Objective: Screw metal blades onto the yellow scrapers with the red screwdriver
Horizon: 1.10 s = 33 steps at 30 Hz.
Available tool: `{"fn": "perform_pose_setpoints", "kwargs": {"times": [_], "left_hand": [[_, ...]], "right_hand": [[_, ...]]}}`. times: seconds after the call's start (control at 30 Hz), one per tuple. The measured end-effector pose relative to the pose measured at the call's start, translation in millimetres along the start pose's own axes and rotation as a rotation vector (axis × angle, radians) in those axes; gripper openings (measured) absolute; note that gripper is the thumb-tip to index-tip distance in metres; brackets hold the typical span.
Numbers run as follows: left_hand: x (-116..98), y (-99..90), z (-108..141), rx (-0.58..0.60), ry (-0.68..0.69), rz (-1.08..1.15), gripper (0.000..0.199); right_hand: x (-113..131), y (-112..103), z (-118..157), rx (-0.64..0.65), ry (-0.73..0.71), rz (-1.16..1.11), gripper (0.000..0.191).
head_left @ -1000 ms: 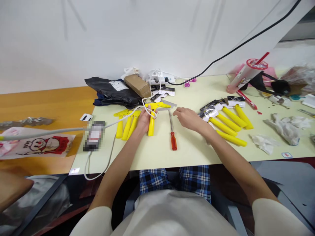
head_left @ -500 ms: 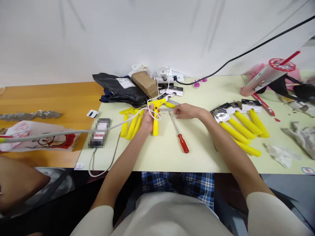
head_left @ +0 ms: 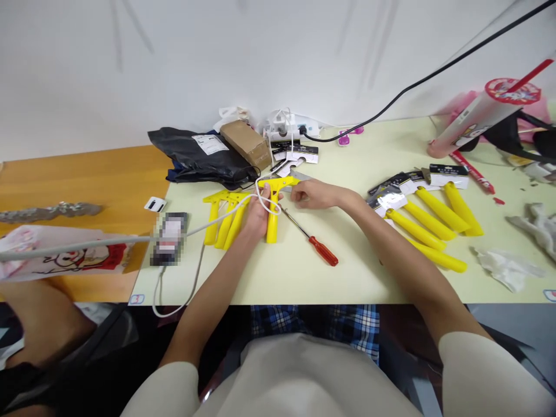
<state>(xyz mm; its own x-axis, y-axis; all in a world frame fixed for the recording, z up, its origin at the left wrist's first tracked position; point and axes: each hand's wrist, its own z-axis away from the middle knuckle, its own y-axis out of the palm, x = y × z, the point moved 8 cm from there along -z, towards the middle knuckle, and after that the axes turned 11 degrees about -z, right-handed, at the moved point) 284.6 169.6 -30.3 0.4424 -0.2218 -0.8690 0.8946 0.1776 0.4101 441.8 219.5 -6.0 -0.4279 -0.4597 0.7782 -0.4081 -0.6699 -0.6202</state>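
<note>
My left hand (head_left: 259, 215) is wrapped round the upright stem of a yellow T-shaped plastic handle (head_left: 271, 223). A white cable loops in front of this hand and the handle. Close to the right end of the handle's crosspiece is my right hand (head_left: 313, 194), its fingers curled together. Whatever those fingers hold is hidden or too small to make out. Below the right hand a red-handled screwdriver (head_left: 322, 249) lies on the table, its shaft pointing up and left. Several similar yellow handles (head_left: 223, 226) lie just left of my left hand.
Several carded tools with yellow grips (head_left: 428, 226) lie to the right. Behind my hands are a black plastic parcel (head_left: 195, 156), a brown box (head_left: 245, 142) and a power strip (head_left: 291, 126). A tilted drink cup (head_left: 473, 124) stands at right; a phone-like device (head_left: 169, 237) at left.
My right hand has moved left, closer to the handle. The screwdriver has swung so its tip lies further left. The view has shifted a little.
</note>
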Motion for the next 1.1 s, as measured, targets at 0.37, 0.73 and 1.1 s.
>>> {"fn": "perform_pose_setpoints", "kwargs": {"times": [0.37, 0.73, 1.1], "left_hand": [[3.6, -3.0, -7.4, 0.011, -0.059, 0.006, 0.033], [0.5, -1.7, -5.1, 0.007, -0.027, 0.049, 0.037], [8.5, 5.1, 0.2, 0.052, -0.021, -0.011, 0.041]], "right_hand": [[33.4, 31.8, -10.9, 0.025, -0.161, -0.128, 0.008], [27.6, 9.0, -1.1, -0.030, -0.023, 0.073, 0.010], [53.2, -48.5, 27.9, -0.203, 0.040, 0.122, 0.008]]}}
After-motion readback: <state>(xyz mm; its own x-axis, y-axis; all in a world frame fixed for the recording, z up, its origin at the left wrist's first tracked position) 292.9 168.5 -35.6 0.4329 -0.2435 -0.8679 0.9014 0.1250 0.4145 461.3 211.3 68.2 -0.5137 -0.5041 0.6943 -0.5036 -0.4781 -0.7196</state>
